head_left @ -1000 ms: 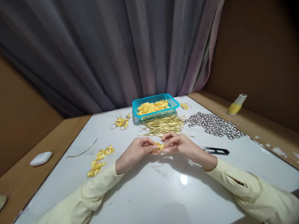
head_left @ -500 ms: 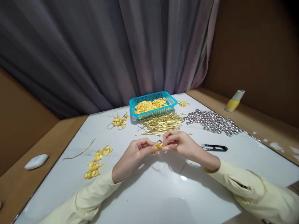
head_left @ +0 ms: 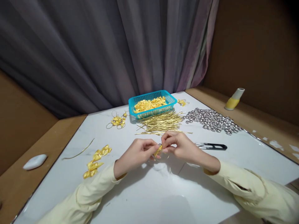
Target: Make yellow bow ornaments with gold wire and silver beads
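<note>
Between my two hands, above the white tabletop, is a yellow ribbon bow [head_left: 158,151] with a small silver bell [head_left: 160,145] at its top. My left hand [head_left: 140,152] pinches the bow from the left, fingers closed. From the right, my right hand [head_left: 179,144] closes its thumb and fingertips at the bow's edge by the bell. A thin gold loop hangs faintly below the fingers; where it fastens is hidden. Just beyond the hands lies a heap of gold cords [head_left: 161,123]. Black thread snips [head_left: 213,146] lie beside my right wrist.
A blue basket [head_left: 133,101] of yellow bows stands at the back. Silver bells [head_left: 212,119] are heaped at right. Finished-looking bows with loops [head_left: 118,120] lie at back left, loose bows [head_left: 93,166] and one cord [head_left: 79,153] nearer. A white-and-yellow bottle-like object [head_left: 233,101] stands on the right ledge.
The bow has turned more upright between my fingers. My left hand has shifted slightly right, and a gold loop end now shows below my right fingers.
</note>
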`<state>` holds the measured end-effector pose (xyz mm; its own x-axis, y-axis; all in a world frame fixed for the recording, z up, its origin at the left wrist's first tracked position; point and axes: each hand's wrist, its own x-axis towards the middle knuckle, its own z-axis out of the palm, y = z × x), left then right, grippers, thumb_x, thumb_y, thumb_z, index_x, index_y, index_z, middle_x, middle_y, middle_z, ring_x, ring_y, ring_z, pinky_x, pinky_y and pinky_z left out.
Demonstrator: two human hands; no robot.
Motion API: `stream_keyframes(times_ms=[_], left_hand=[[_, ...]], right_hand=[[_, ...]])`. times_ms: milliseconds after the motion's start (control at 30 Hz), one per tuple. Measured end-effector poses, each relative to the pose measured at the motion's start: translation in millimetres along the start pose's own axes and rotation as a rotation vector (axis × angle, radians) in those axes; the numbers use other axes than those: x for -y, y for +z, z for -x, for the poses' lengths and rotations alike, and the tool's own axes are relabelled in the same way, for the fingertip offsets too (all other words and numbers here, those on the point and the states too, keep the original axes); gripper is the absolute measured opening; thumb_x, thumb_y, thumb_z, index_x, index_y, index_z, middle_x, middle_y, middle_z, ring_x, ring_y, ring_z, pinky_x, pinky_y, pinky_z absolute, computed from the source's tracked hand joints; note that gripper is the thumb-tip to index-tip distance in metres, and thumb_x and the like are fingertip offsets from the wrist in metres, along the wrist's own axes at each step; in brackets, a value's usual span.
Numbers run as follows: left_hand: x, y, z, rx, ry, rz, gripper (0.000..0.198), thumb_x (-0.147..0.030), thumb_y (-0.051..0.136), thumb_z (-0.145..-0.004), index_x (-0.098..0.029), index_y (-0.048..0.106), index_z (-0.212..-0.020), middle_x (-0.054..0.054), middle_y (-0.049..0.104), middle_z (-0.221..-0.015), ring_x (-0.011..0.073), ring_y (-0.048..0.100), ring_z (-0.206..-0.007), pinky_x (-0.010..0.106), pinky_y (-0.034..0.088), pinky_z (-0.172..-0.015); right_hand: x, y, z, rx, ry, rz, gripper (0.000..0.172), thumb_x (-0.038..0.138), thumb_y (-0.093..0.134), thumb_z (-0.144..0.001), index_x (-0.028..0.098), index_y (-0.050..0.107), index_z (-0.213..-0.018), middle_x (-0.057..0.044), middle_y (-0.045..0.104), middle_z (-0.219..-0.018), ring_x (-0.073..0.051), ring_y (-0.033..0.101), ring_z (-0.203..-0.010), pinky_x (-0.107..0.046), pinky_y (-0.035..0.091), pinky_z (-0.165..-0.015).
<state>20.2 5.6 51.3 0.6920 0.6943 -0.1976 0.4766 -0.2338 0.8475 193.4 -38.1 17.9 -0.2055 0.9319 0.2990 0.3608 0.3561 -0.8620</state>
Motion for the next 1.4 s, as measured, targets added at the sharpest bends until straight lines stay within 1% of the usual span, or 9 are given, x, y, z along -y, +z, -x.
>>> stream_keyframes(times_ms=[267, 400, 600, 800, 967, 1167, 1267, 1333, 1400], left_hand=[[-3.2, 2.8, 6.5, -0.044, 0.146, -0.301, 0.027, -0.029, 0.044, -0.085, -0.013, 0.064, -0.076, 0.001, 0.064, -0.064, 0.0104, 0.057, -0.056, 0.02, 0.043, -0.055], [-1.1, 4.3, 5.9, -0.058, 0.201, -0.343, 0.024, -0.029, 0.047, -0.083, -0.014, 0.064, -0.081, 0.0, 0.061, -0.062, 0.0091, 0.051, -0.055, 0.02, 0.043, -0.056], [0.4, 3.3, 5.4, -0.026, 0.149, -0.249, 0.022, -0.03, 0.05, -0.081, -0.013, 0.064, -0.08, 0.001, 0.061, -0.064, 0.0097, 0.052, -0.058, 0.019, 0.043, -0.057], [-2.0, 0.4, 6.2, -0.016, 0.106, -0.238, 0.026, -0.034, 0.051, -0.081, -0.012, 0.064, -0.075, 0.0, 0.059, -0.058, 0.0089, 0.049, -0.053, 0.018, 0.038, -0.05], [-4.9, -1.1, 6.9, 0.006, 0.063, -0.208, 0.027, -0.034, 0.051, -0.08, -0.012, 0.066, -0.077, 0.002, 0.063, -0.061, 0.0103, 0.054, -0.053, 0.018, 0.04, -0.05], [-4.4, -1.5, 6.7, 0.005, 0.04, -0.185, 0.026, -0.033, 0.052, -0.079, -0.012, 0.067, -0.076, 0.002, 0.064, -0.059, 0.0112, 0.056, -0.053, 0.018, 0.041, -0.05], [-2.1, -1.5, 6.4, 0.0, 0.046, -0.203, 0.026, -0.033, 0.052, -0.079, -0.012, 0.067, -0.078, 0.002, 0.063, -0.058, 0.0106, 0.054, -0.052, 0.018, 0.04, -0.049], [-0.8, -1.3, 6.2, -0.003, 0.055, -0.227, 0.027, -0.034, 0.051, -0.08, -0.012, 0.067, -0.077, 0.001, 0.061, -0.057, 0.0098, 0.052, -0.051, 0.018, 0.039, -0.049], [-0.4, -1.1, 6.1, -0.004, 0.07, -0.252, 0.029, -0.036, 0.051, -0.081, -0.012, 0.067, -0.075, 0.0, 0.059, -0.055, 0.0089, 0.049, -0.049, 0.018, 0.038, -0.048]], right_hand=[[0.3, 0.9, 0.8, -0.019, 0.024, 0.032, 0.019, -0.002, 0.058, -0.065, 0.014, 0.063, -0.058, -0.002, 0.055, -0.074, -0.013, 0.053, -0.07, -0.025, 0.041, -0.062], [-0.4, 1.6, 1.1, -0.03, 0.036, 0.035, 0.02, -0.004, 0.057, -0.064, 0.014, 0.063, -0.058, -0.001, 0.054, -0.072, -0.013, 0.053, -0.068, -0.024, 0.04, -0.06], [1.9, 1.2, 1.2, -0.041, 0.021, 0.059, 0.021, -0.006, 0.056, -0.063, 0.013, 0.063, -0.058, -0.002, 0.055, -0.072, -0.013, 0.054, -0.069, -0.024, 0.041, -0.061], [5.3, 0.5, 1.9, -0.049, 0.01, 0.098, 0.023, -0.008, 0.055, -0.061, 0.013, 0.062, -0.056, -0.002, 0.056, -0.071, -0.013, 0.054, -0.069, -0.024, 0.042, -0.062], [4.2, 2.0, 2.6, -0.031, 0.018, 0.094, 0.021, -0.005, 0.055, -0.063, 0.014, 0.061, -0.056, -0.002, 0.059, -0.072, -0.013, 0.055, -0.067, -0.024, 0.044, -0.061], [-2.4, 1.2, 1.7, 0.009, 0.114, -0.014, 0.014, 0.002, 0.056, -0.066, 0.015, 0.057, -0.07, -0.002, 0.061, -0.073, -0.014, 0.059, -0.067, -0.024, 0.047, -0.06], [-3.8, -0.1, 1.3, 0.017, 0.133, -0.075, 0.02, 0.005, 0.06, -0.064, 0.016, 0.052, -0.079, -0.002, 0.06, -0.075, -0.013, 0.06, -0.064, -0.022, 0.047, -0.057], [-3.6, -0.7, 0.9, 0.027, 0.134, -0.073, 0.021, 0.007, 0.062, -0.064, 0.016, 0.052, -0.081, -0.002, 0.06, -0.077, -0.013, 0.06, -0.065, -0.022, 0.047, -0.057], [-3.4, -0.9, 0.5, 0.05, 0.155, -0.047, 0.014, 0.01, 0.061, -0.066, 0.016, 0.054, -0.078, -0.003, 0.061, -0.073, -0.013, 0.06, -0.064, -0.022, 0.047, -0.056]])
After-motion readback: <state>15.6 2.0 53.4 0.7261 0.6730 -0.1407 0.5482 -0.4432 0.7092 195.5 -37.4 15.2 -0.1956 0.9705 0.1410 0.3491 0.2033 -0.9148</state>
